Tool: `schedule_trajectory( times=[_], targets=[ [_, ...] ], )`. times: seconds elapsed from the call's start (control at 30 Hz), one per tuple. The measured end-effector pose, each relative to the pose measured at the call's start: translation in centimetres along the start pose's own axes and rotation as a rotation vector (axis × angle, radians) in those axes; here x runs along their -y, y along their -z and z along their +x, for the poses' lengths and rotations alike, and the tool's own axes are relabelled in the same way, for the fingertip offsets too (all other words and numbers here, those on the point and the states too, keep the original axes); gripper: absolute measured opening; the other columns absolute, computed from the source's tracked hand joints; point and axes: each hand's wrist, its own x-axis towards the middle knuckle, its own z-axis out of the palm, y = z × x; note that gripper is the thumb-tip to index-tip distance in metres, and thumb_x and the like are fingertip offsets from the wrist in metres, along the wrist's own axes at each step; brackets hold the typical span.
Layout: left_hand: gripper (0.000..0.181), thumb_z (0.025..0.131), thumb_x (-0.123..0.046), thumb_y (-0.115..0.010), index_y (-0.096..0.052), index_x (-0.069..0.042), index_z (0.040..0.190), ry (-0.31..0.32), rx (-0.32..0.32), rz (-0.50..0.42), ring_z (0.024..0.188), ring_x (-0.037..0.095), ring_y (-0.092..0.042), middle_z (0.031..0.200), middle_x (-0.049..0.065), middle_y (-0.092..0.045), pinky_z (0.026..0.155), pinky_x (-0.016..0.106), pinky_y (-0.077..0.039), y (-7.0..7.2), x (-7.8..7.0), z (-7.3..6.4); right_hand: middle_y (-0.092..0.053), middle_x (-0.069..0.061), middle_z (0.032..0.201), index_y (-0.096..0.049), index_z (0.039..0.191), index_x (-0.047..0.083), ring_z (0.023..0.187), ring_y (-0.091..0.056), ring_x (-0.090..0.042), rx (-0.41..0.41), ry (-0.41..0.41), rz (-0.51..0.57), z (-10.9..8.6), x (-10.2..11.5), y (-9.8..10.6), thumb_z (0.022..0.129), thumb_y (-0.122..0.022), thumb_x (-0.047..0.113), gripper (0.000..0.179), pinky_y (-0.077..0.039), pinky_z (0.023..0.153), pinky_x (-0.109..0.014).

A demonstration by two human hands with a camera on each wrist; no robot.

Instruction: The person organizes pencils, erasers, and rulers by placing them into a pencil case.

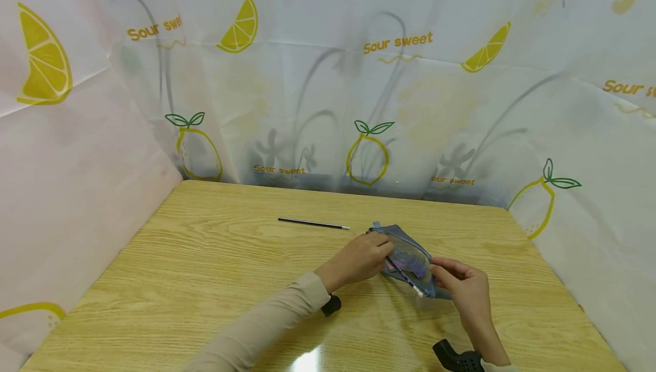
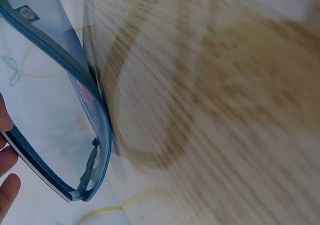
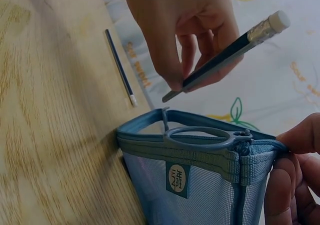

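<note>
My left hand (image 1: pixel 359 255) pinches a dark pencil (image 1: pixel 402 274) with a white eraser end, holding it slanted over the mouth of a blue mesh zipper pouch (image 1: pixel 410 252). In the right wrist view the pencil (image 3: pixel 225 57) is just above the unzipped opening, eraser end up to the right. My right hand (image 1: pixel 463 283) pinches the pouch's rim at one end of the zipper. A large ring pull (image 3: pixel 200 138) and a small label (image 3: pixel 177 179) show on the pouch there. The left wrist view shows the pouch's zipper edge (image 2: pixel 60 60) gaping wide.
A second dark pencil (image 1: pixel 314 224) lies on the wooden table (image 1: pixel 205 281), left of the pouch and farther back. A white curtain (image 1: pixel 307 76) printed with lemons hangs behind and at both sides. Black wrist-camera mounts (image 1: pixel 456 356) are by the wrists.
</note>
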Motion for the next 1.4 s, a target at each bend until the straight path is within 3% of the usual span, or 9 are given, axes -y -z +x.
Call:
schedule_trajectory(
  times=[0.23, 0.57, 0.77, 0.9, 1.03, 1.4],
  targets=[
    [0.007, 0.091, -0.004, -0.063, -0.062, -0.011, 0.090, -0.021, 0.024, 0.012, 0.076, 0.012, -0.052, 0.088, -0.001, -0.058, 0.072, 0.022, -0.043, -0.6, -0.2, 0.6, -0.072, -0.009, 0.091, -0.070, 0.106, -0.010, 0.072, -0.067, -0.015, -0.007, -0.010, 0.000, 0.0, 0.0, -0.1, 0.087, -0.072, 0.005, 0.024, -0.055, 0.064, -0.028],
    [0.010, 0.091, -0.004, -0.064, -0.066, -0.008, 0.100, 0.036, 0.080, -0.070, 0.087, 0.013, -0.057, 0.099, 0.001, -0.063, 0.077, 0.021, -0.045, -1.5, 0.0, 0.9, -0.072, -0.008, 0.091, -0.070, 0.105, -0.009, 0.074, -0.067, -0.019, -0.012, 0.000, 0.003, 0.0, -0.1, -0.1, 0.087, -0.072, 0.004, 0.023, -0.055, 0.064, -0.027],
    [0.012, 0.092, -0.007, -0.065, -0.065, -0.008, 0.104, 0.066, 0.116, -0.074, 0.092, 0.014, -0.058, 0.101, 0.001, -0.062, 0.082, 0.022, -0.045, -2.1, -0.1, 1.3, -0.072, -0.010, 0.091, -0.071, 0.105, -0.009, 0.072, -0.067, -0.016, -0.016, 0.003, 0.001, 0.0, -0.2, 0.0, 0.086, -0.072, 0.002, 0.022, -0.055, 0.063, -0.028],
    [0.014, 0.090, -0.008, -0.068, -0.064, -0.008, 0.103, 0.054, 0.094, -0.076, 0.091, 0.015, -0.060, 0.099, 0.001, -0.062, 0.084, 0.023, -0.046, -2.6, -0.3, 1.6, -0.071, -0.011, 0.092, -0.070, 0.105, -0.009, 0.070, -0.066, -0.014, -0.012, -0.002, 0.003, 0.0, -0.1, 0.0, 0.087, -0.071, 0.003, 0.022, -0.056, 0.064, -0.028],
    [0.012, 0.090, -0.006, -0.066, -0.063, -0.009, 0.100, 0.053, 0.084, -0.060, 0.087, 0.014, -0.060, 0.096, 0.000, -0.061, 0.080, 0.022, -0.047, -3.1, -0.4, 1.9, -0.071, -0.010, 0.091, -0.070, 0.106, -0.009, 0.071, -0.066, -0.014, -0.010, -0.001, -0.003, 0.0, -0.1, 0.0, 0.087, -0.072, 0.005, 0.024, -0.055, 0.064, -0.028],
    [0.013, 0.091, -0.007, -0.065, -0.065, -0.010, 0.104, 0.103, 0.142, 0.001, 0.085, 0.011, -0.061, 0.096, 0.000, -0.063, 0.071, 0.019, -0.048, -3.6, -0.4, 2.6, -0.071, -0.011, 0.091, -0.070, 0.106, -0.009, 0.071, -0.066, -0.014, -0.013, 0.006, 0.005, 0.0, -0.3, 0.1, 0.087, -0.071, 0.003, 0.022, -0.055, 0.063, -0.027]
  ],
)
